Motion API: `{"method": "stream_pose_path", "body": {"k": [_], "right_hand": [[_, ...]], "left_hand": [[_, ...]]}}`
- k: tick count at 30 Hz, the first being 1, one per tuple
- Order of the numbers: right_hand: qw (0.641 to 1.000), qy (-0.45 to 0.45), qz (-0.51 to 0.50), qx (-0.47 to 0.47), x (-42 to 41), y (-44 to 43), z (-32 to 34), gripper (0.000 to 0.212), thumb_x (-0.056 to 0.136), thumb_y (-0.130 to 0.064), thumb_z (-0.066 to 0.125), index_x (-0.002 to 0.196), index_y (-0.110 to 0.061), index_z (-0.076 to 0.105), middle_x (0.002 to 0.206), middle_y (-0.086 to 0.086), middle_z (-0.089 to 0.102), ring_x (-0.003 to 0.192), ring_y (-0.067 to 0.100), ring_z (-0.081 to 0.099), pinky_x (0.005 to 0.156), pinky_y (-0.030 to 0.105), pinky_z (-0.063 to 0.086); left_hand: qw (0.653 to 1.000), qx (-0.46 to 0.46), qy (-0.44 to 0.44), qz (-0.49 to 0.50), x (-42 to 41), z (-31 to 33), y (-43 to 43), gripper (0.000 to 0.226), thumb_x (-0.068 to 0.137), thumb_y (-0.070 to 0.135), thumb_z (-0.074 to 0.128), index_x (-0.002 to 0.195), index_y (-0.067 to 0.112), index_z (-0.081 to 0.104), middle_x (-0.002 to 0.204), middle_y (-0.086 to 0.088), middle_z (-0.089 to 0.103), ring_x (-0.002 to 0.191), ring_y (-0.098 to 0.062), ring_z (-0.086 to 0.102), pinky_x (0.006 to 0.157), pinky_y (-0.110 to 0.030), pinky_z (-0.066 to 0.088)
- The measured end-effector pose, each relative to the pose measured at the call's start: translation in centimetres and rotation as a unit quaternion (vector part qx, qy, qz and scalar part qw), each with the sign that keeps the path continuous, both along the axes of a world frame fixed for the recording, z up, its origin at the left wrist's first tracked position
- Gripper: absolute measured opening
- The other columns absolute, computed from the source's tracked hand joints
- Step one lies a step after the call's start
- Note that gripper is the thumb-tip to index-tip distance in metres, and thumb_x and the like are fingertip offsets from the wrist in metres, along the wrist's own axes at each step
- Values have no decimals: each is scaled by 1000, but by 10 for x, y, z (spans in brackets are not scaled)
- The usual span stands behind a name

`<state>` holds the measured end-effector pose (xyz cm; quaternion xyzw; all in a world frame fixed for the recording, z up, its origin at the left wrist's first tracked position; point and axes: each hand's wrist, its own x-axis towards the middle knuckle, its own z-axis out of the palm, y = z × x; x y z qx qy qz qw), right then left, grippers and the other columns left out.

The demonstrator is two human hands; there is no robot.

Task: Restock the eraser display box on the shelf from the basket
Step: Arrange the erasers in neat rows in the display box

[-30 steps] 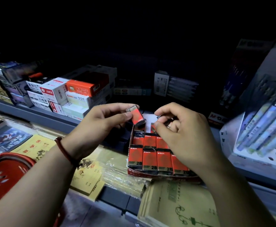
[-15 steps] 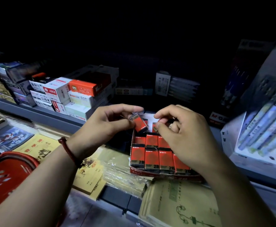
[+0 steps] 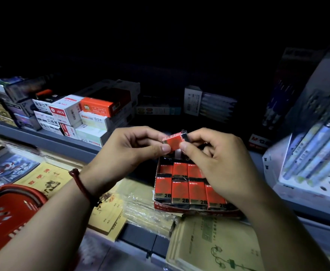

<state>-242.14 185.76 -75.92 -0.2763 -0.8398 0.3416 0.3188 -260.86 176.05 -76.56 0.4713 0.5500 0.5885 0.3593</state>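
Left hand (image 3: 129, 151): mid-frame, fingers curled, thumb and forefinger pinching left end of eraser (image 3: 175, 140).
Right hand (image 3: 217, 161): opposite, pinching its right end, above display box (image 3: 179, 207).

Eraser (image 3: 173, 141) now also in right hand (image 3: 217, 165)

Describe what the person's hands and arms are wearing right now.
No gloves on the left hand or the right hand. A red cord bracelet circles the left wrist; the right wrist is bare. No sleeves show on either forearm.
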Motion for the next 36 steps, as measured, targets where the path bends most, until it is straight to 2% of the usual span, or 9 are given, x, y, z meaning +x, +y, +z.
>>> {"method": "stream_pose_path", "body": {"k": [4,9,12,15,19,24,28,32,36], "right_hand": [[1000,-15,11,-12,2,1,-1,11,99,-32,63,95,-29,73,49,-23,53,43,5,46,49,28,35],[996,-82,26,30,1,-2,2,16,100,-41,58,98,-30,70,58,-35,53,56,-4,53,53,20,26],[998,-61,11,30,0,-2,0,17,101,-38,59,93,-28,71,54,-31,53,52,-2,52,51,17,25],[1000,-18,4,4,0,-1,0,16,101,-36,59,93,-29,70,56,-25,57,47,3,50,48,16,29],[1000,9,10,-18,1,0,0,13,102,-40,55,97,-34,66,84,0,72,49,12,51,51,41,45],[1000,7,15,-19,1,0,0,14,102,-38,56,95,-33,66,84,0,72,51,19,53,51,41,46],[1000,6,10,-16,1,0,-1,14,102,-38,56,94,-32,67,84,1,73,53,21,55,54,44,51],[1000,1,4,-6,1,2,-3,16,104,-35,53,96,-32,67,84,0,73,52,13,55,54,40,50],[1000,10,-13,-20,0,4,-3,19,106,-23,51,103,-31,68,87,-9,74,61,8,64,57,37,52]], "left_hand": [[999,19,32,6,1,0,0,21,83,8,71,102,-1,74,93,-11,78,82,-11,73,74,-17,55],[995,60,71,-21,3,-1,2,38,84,5,71,121,5,69,89,-16,67,80,-25,62,77,-24,54],[992,41,109,-44,5,-3,3,37,85,9,71,122,9,71,89,-26,64,77,-26,58,73,-24,52],[989,33,140,-28,5,-2,2,30,86,10,72,116,11,73,91,-21,68,77,-23,63,74,-23,54],[984,25,177,22,-2,0,-1,24,83,16,76,107,18,76,88,-14,72,72,-29,61,72,-31,54],[960,6,280,22,-14,-1,-5,13,85,19,79,96,26,78,85,1,70,73,-5,62,67,-23,49],[947,-7,322,-6,-18,-7,-1,9,86,19,79,93,25,82,94,2,62,83,-19,65,75,-37,54],[950,-6,311,-27,-21,-7,-2,11,87,31,77,92,23,83,94,2,61,86,-17,66,78,-37,56],[911,9,412,-27,-22,-4,-4,28,86,55,69,92,32,82,96,8,61,87,-18,67,71,-39,58]]}}
